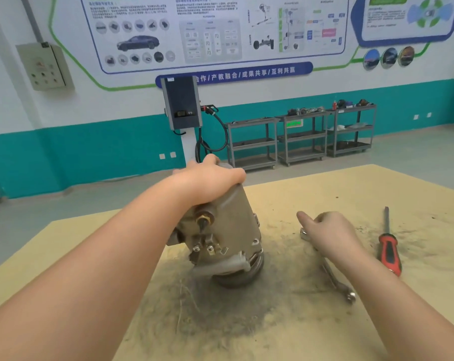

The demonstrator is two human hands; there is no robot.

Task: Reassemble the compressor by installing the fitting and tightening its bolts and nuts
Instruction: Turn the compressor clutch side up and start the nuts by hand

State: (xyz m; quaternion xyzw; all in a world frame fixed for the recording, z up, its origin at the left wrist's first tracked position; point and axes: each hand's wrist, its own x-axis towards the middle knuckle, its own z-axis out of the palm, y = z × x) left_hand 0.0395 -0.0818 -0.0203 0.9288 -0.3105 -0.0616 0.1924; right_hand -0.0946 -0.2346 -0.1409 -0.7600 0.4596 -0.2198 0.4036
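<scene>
The grey metal compressor stands on its pulley end on the yellow table, leaning toward me. My left hand grips its top end. On the side facing me sits a fitting with a brass valve and two bolt heads below it. To the right, a steel wrench lies on the table. My right hand is down over its upper part with fingers curled round it and the thumb pointing left; the wrench's far tip shows beside the hand.
A screwdriver with a red and black handle lies right of the wrench. Dark grime covers the table around the compressor. Beyond the table are a charging post and grey shelf carts along the wall.
</scene>
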